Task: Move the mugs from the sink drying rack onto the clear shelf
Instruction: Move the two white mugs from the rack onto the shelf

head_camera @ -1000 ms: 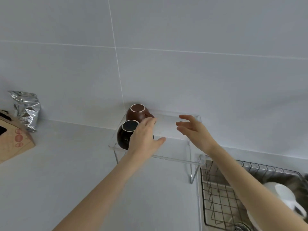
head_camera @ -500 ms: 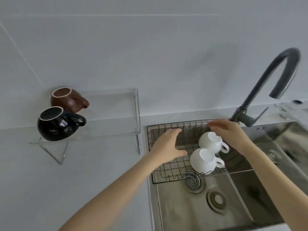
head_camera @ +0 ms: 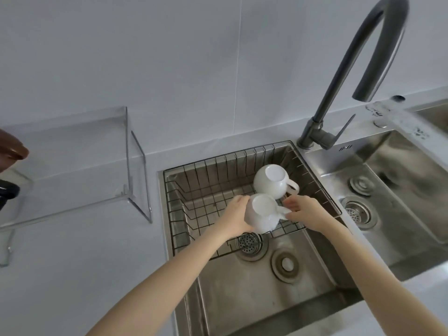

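A dark curved faucet (head_camera: 344,76) stands between two steel sink basins (head_camera: 266,299) against grey wall tiles (head_camera: 145,57).

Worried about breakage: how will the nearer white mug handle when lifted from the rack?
The nearer white mug looks glazed, so probably slippery and chip-prone against the wire rack. Its rounded body may roll if released sideways.

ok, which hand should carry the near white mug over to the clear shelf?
Left, probably. The left hand already cups the near white mug on the side toward the clear shelf; the right hand only touches its handle, on the side away from the shelf.
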The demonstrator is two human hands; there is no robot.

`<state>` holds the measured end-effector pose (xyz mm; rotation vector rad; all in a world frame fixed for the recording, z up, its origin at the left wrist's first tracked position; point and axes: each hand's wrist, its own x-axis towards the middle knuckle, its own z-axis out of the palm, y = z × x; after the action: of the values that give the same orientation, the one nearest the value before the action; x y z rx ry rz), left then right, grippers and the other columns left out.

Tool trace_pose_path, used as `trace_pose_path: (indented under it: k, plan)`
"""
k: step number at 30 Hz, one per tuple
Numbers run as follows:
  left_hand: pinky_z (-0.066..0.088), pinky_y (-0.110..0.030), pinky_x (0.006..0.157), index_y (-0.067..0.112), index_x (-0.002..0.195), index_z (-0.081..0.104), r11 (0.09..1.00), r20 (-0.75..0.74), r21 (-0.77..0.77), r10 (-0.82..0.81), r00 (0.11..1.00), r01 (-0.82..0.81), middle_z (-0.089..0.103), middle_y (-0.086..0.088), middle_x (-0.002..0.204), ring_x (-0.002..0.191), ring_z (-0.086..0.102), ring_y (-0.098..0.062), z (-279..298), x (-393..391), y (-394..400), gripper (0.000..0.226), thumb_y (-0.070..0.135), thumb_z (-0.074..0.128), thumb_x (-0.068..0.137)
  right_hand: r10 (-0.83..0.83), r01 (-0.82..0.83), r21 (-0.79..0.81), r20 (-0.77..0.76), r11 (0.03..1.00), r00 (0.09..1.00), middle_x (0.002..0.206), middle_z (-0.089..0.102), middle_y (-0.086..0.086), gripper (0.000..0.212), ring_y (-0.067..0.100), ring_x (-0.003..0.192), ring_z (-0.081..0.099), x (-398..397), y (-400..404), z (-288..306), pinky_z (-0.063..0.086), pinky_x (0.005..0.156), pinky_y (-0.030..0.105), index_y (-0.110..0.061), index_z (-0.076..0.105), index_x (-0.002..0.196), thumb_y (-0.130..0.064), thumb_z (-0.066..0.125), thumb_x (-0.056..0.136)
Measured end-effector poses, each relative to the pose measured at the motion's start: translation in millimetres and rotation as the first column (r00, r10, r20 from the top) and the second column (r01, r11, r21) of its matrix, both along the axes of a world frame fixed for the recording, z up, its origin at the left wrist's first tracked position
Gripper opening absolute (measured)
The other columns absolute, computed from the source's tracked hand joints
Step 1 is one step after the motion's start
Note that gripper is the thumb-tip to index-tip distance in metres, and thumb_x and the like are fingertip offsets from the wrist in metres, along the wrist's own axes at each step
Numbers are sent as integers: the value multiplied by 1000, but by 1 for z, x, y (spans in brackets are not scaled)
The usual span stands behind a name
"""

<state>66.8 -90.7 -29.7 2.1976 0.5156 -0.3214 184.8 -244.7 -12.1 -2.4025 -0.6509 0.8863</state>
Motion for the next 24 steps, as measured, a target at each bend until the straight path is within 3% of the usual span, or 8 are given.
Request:
trace_pose_path:
  k: [7, 12, 16, 19, 24]
  plan:
    - [33, -26, 90, 16, 132, 36, 994, 67, -58, 97, 993, -93, 50, -4, 132, 120, 45, -20, -20, 14, -5, 89, 20, 83, 57, 19, -20, 37, 36, 999, 999, 97, 71, 11, 24, 22, 92, 65, 9, 3, -20, 53, 89, 38, -7, 65, 98, -15, 69, 76]
    - [32, -23, 92, 17, 134, 36, 988, 94, -91, 134, 987, -125, 52, -3, 133, 121, 46, -18, -17, 9, -3, 93, 20, 85, 55, 15, -16, 56, 22, 998, 1000, 85, 68, 6, 18, 21, 85, 63, 10, 3, -18, 47, 73, 25, -10, 65, 90, -17, 70, 75]
    - [35, -25, 94, 18, 133, 40, 989, 183, -57, 145, 972, -137, 54, -1, 132, 122, 48, -18, 0, -1, 6, 88, 21, 84, 57, 52, -57, 91, 55, 994, 997, 75, 62, -5, 12, 10, 73, 57, 9, 11, 5, 39, 61, 16, -18, 61, 83, -18, 71, 75]
    - [35, -35, 108, 18, 139, 32, 990, 236, 10, 133, 962, -139, 48, -1, 141, 129, 44, -20, 26, -11, 20, 96, 27, 83, 58, 79, -92, 151, 90, 984, 993, 75, 63, -8, 11, 5, 72, 57, 3, 23, 35, 39, 61, 16, -19, 63, 83, -18, 70, 75]
    - [37, -29, 100, 20, 138, 35, 962, 377, 122, 183, 908, -245, 53, 0, 136, 122, 49, -19, 90, -43, 54, 96, 30, 84, 55, 115, -153, 280, 146, 948, 983, 81, 70, -3, 12, 6, 74, 62, -15, 64, 96, 44, 71, 24, -22, 63, 84, -15, 70, 75]
